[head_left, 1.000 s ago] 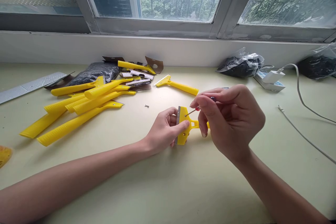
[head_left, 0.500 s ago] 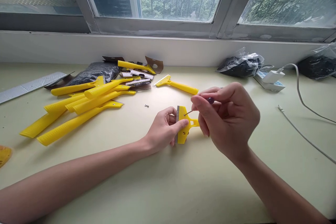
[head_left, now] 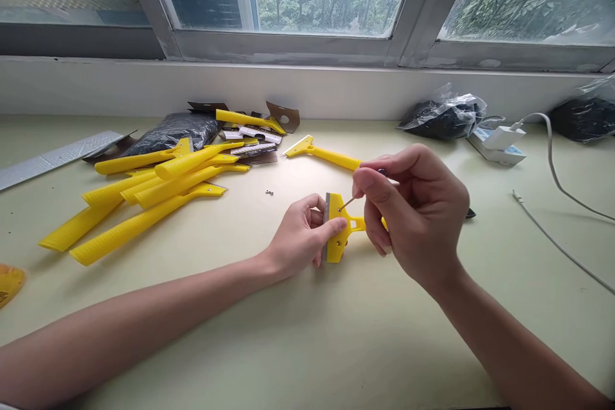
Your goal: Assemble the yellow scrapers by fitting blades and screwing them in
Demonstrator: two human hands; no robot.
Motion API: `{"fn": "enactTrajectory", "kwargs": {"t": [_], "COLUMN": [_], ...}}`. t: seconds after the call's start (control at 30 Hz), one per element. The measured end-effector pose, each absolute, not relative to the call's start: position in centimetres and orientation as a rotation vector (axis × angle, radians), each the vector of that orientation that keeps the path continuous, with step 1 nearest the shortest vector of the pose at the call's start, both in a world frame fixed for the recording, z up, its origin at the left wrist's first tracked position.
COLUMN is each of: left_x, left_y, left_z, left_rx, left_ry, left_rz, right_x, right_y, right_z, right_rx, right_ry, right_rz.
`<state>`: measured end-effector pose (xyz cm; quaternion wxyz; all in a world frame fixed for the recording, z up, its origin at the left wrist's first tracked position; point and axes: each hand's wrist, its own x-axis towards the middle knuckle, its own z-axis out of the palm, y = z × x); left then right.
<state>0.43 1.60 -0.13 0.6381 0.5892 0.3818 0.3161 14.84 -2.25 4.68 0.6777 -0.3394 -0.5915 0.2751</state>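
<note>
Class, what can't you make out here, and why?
In the head view:
Grip of the thin tool: mostly hidden by the right hand.
Handle of the held scraper: partly behind that hand.
Loose metal bits: too small to identify.
Orange object: cut off by the left edge.

We grip a yellow scraper (head_left: 335, 249) in our left hand (head_left: 302, 232) — our right hand (head_left: 414, 211) holds a screwdriver (head_left: 348, 202) to its far screw (head_left: 339, 209).
</note>
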Motion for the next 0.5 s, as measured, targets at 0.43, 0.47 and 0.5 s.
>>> {"fn": "enactTrajectory", "kwargs": {"t": [0.43,0.47,0.5], "left_x": [0.5,0.5,0.5], "left_y": [1.6,1.6,1.6], "left_z": [-0.4,-0.4,-0.5], "left_rx": [1.341,1.338,1.338], "left_ry": [0.844,0.843,0.844], "left_rz": [0.720,0.719,0.718], "right_x": [15.8,15.8,15.8], "right_y": [-1.9,-1.9,-1.9], "right_z": [5.0,5.1,5.1], "right_rx": [-0.815,-0.825,-0.831], "right_ry": [-1.348,-1.343,-1.340], "right_rz": [0.711,0.702,0.689]}}
